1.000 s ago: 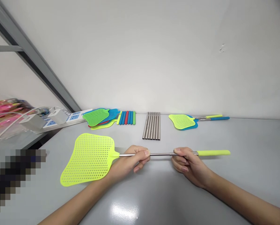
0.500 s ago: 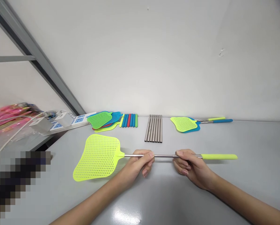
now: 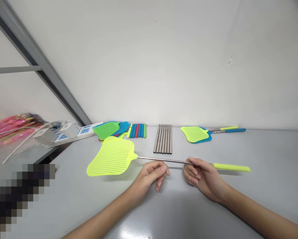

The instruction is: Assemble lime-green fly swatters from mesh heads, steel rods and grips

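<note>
Our left hand (image 3: 149,177) has just let go of the shaft (image 3: 173,161); half a second ago it pinched it, and now it holds nothing, fingers loosely curled just below. Our right hand (image 3: 206,177) alone grips the yellow swatter (image 3: 114,157) near its handle (image 3: 231,167), so we judge it bears the whole weight. The head has risen a little, above and left of our left hand. Beyond our hands, between them, lie metal rods (image 3: 163,139); beyond the right, two swatters (image 3: 193,134).
</note>
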`<act>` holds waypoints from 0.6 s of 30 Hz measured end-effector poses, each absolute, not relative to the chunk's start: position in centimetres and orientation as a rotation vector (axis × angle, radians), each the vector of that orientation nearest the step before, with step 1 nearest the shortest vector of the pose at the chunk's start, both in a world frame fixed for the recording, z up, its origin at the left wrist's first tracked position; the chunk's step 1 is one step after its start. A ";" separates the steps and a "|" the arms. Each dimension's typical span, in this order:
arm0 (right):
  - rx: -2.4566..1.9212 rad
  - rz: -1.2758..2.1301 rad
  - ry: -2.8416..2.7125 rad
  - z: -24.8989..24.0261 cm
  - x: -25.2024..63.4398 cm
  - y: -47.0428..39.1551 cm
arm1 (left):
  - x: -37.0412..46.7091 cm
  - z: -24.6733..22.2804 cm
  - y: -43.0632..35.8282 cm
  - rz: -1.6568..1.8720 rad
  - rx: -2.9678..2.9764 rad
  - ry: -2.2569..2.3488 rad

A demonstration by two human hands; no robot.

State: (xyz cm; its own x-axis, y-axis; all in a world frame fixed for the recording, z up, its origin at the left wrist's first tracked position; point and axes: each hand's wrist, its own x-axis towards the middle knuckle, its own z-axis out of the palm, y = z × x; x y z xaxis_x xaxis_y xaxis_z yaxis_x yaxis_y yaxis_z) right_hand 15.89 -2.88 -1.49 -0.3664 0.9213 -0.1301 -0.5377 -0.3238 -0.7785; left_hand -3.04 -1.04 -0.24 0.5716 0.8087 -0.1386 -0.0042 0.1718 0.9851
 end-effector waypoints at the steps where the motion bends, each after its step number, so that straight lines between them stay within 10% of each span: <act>1: -0.709 1.850 -0.796 -1.5 15.9 -2.9 | -3.0 -0.2 -1.1 0.659 1.312 0.791; 18: -0.658 1.831 -0.854 -1.9 15.9 -3.0 | -3.2 1.6 -3.4 0.477 2.671 0.535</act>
